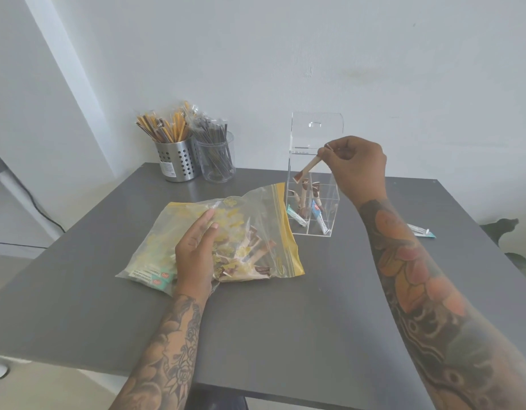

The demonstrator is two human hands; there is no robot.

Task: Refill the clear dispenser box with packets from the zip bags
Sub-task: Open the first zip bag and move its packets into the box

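1. Forearms enter from the near edge, both over the grey tabletop (329, 306).
2. Left hand (196, 253) lies flat on the zip bags (223, 241), fingers straight and close together, pressing the plastic down. It grips nothing.
3. Two bags appear to overlap under that hand. The upper one, yellow-edged, holds brown-and-cream stick packets (249, 255). Teal-and-white packets (158, 279) show at the near left corner, seemingly in the lower bag.
4. Right hand (356, 167) is raised over the open top of the dispenser (312, 184). Its fingers pinch the upper end of one brown stick (307, 170), which slants down with its lower end inside the box.
5. Dispenser stands upright just beyond the bags, lid hinged back. Dividers split it into compartments. Several brown sticks stand in the rear part; a teal packet or two sits in the front. All compartments look far from full.
6. One teal packet (421, 232) lies loose on the tabletop, right of the right forearm.
7. Metal holder (177, 161) and clear cup (217, 158), both with wrapped sticks, stand at the back left, apart from the work.
8. Judgement: refill is under way but early. Many packets remain bagged, and the loose one is yet to be boxed.
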